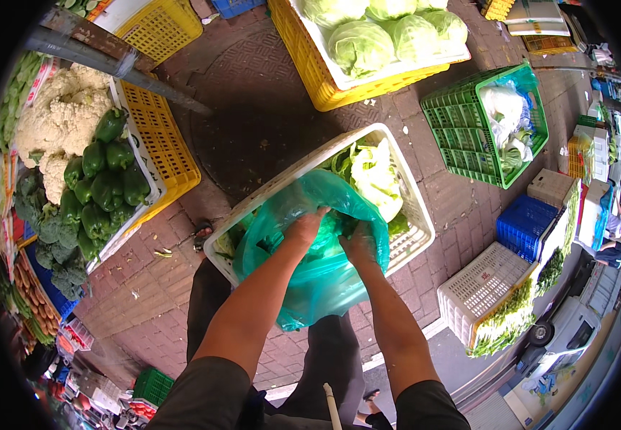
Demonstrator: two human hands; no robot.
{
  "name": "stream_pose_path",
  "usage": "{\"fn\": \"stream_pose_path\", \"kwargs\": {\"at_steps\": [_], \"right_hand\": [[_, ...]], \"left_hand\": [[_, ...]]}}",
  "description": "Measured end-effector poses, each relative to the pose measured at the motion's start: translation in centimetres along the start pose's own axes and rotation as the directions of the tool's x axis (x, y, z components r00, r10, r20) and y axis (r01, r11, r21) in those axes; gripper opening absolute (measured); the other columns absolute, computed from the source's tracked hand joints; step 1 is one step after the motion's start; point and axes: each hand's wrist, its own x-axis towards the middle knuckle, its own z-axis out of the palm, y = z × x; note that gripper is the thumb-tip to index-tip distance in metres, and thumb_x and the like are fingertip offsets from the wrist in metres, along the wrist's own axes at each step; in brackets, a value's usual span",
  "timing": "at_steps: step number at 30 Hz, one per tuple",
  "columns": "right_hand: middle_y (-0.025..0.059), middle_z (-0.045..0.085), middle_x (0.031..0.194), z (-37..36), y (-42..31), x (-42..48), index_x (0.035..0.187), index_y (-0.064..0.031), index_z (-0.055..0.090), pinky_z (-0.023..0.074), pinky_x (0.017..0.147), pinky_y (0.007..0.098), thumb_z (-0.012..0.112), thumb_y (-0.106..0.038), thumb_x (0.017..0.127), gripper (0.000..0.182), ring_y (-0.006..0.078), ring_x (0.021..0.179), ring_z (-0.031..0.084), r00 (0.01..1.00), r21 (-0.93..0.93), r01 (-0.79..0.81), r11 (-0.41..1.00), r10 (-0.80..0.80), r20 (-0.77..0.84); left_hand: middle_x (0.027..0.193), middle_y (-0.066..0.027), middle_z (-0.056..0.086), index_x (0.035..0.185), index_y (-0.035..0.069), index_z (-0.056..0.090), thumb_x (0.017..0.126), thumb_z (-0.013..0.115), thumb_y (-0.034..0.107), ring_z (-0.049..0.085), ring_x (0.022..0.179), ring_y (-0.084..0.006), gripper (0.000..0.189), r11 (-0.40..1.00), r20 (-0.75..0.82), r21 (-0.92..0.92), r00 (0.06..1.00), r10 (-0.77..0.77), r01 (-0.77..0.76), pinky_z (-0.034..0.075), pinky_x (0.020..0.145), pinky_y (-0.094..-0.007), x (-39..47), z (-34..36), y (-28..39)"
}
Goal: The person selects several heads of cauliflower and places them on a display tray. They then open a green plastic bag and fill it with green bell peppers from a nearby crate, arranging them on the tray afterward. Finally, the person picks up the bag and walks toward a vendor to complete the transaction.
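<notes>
A translucent green plastic bag spreads over the front part of a white plastic crate before me. Both my hands reach into its open mouth. My left hand touches the bag on the left side, its fingertips pointing away from me. On the right, my right hand has its fingers bent down into the bag and partly hidden. Whether either hand grips the plastic or something inside cannot be told. Something leafy shows dimly in the bag. Pale lettuce-like leaves lie in the crate's far right part.
Round cabbages fill a box on a yellow crate ahead. Green peppers, cauliflower and broccoli are at left, beside a slanting metal pole. A green crate with plastic bags stands right.
</notes>
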Motion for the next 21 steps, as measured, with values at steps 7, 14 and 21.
{"fn": "stream_pose_path", "kwargs": {"at_steps": [7, 14, 21], "right_hand": [[0.0237, 0.057, 0.120, -1.5, 0.0, -1.7, 0.127, 0.0001, 0.047, 0.0454, 0.096, 0.0447, 0.081, -0.024, 0.073, 0.068, 0.0379, 0.111, 0.057, 0.997, -0.070, 0.057, 0.996, -0.060, -0.050], [0.0226, 0.057, 0.123, -1.6, -1.0, -3.3, 0.129, -0.0015, 0.048, 0.0478, 0.093, 0.0451, 0.082, -0.027, 0.074, 0.070, 0.0383, 0.110, 0.058, 0.999, -0.044, 0.015, 0.999, -0.016, -0.040], [0.0216, 0.062, 0.117, -2.3, -3.1, -5.5, 0.125, -0.0005, 0.054, 0.0470, 0.091, 0.0420, 0.077, -0.034, 0.081, 0.060, 0.0380, 0.107, 0.059, 0.988, 0.087, 0.157, 0.984, -0.157, -0.008]], "left_hand": [[0.115, -0.0223, 0.062, 0.124, -0.002, 0.054, 0.066, 0.083, 0.052, 0.061, 0.102, -0.0393, 0.084, 0.978, -0.161, 0.154, 0.973, 0.163, -0.138, 0.051, 0.087, -0.0462, 1.0, -0.3, -0.9], [0.111, -0.0229, 0.062, 0.122, -0.001, 0.053, 0.058, 0.089, 0.046, 0.061, 0.099, -0.0407, 0.087, 0.916, -0.235, 0.161, 0.887, 0.398, -0.368, 0.051, 0.085, -0.0472, -1.3, -4.6, -2.2], [0.110, -0.0206, 0.065, 0.125, -0.001, 0.056, 0.073, 0.075, 0.061, 0.062, 0.103, -0.0399, 0.083, 0.976, 0.266, 0.014, 0.942, 0.205, -0.217, 0.050, 0.085, -0.0459, -8.9, -11.2, -4.2]]}}
